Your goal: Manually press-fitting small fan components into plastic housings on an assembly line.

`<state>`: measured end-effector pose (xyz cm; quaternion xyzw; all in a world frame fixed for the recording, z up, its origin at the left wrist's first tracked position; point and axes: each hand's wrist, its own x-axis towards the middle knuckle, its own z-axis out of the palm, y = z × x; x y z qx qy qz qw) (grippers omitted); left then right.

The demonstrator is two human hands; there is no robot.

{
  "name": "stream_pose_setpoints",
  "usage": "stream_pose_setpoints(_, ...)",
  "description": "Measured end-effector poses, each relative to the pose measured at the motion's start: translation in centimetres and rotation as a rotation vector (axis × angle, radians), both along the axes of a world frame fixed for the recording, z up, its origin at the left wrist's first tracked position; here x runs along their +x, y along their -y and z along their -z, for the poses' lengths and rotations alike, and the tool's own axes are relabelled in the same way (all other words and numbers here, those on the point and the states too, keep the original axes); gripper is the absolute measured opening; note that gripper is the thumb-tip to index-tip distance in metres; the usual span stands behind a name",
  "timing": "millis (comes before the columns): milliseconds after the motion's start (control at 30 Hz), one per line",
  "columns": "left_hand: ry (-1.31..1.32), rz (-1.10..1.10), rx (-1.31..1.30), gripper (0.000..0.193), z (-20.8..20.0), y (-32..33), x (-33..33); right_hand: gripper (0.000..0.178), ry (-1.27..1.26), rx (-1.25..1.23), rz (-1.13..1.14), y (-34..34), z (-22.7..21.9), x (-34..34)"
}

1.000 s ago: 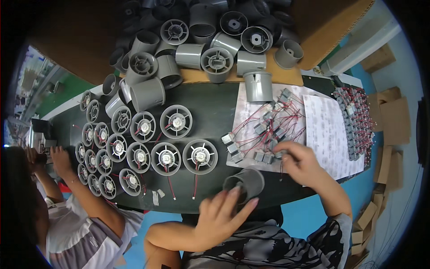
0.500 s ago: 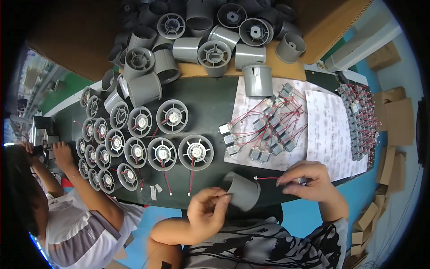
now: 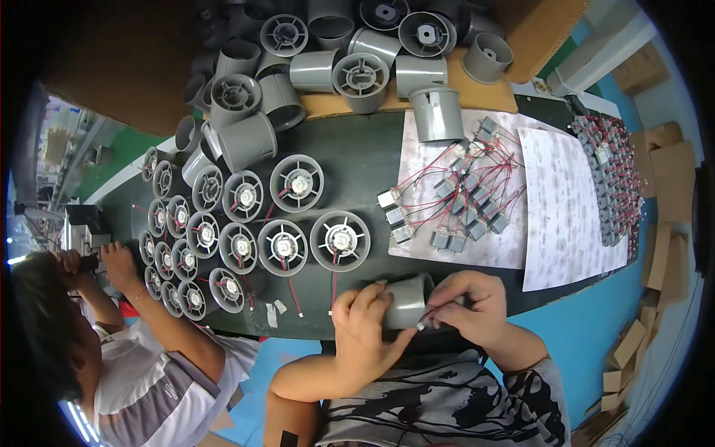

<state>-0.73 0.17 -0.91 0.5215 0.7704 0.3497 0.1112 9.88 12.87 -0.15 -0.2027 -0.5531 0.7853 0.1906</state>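
Note:
My left hand (image 3: pixel 361 328) is closed around a grey plastic cup-shaped housing (image 3: pixel 408 298), which lies on its side just in front of my body. At the housing's right end, my right hand (image 3: pixel 473 307) pinches a small motor's red lead, with the white plug (image 3: pixel 421 325) showing below the fingertips. The motor itself is mostly hidden by my fingers. Beyond my hands, several small motors (image 3: pixel 447 240) with red wires lie in a loose pile on a printed paper sheet (image 3: pixel 417 257).
Rows of grey housings (image 3: pixel 339 240) with white centres and red leads stand left on the dark table (image 3: pixel 357 149). A cardboard box of housings (image 3: pixel 313 71) is at the back. More motors (image 3: pixel 607 179) are lined up right. A co-worker (image 3: pixel 156 365) sits at left.
My right hand has moved left with the motor, bringing its plug against the housing. My left hand has shifted its hold along the housing, which is turned more sideways. The view has shifted slightly.

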Motion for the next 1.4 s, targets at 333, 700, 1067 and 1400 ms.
stream_pose_setpoints(333,0.377,0.001,0.343,0.082,3.8,2.1,0.5,0.011,0.161,0.342,-0.093,-0.1,-0.7,0.2)
stream_pose_setpoints(700,0.656,-0.118,0.34,0.084,2.7,1.4,1.6,0.016,0.197,0.735,-0.202,-1.4,-2.6,-0.6)
stream_pose_setpoints(1067,0.367,0.015,0.312,0.077,2.2,1.3,-0.7,0.023,-0.077,1.779,-0.586,-3.1,-5.5,-1.6)
stream_pose_setpoints(1400,0.427,0.022,0.339,0.053,2.0,2.0,-1.1,0.023,-0.451,2.042,-0.497,-3.1,-4.2,-2.9)
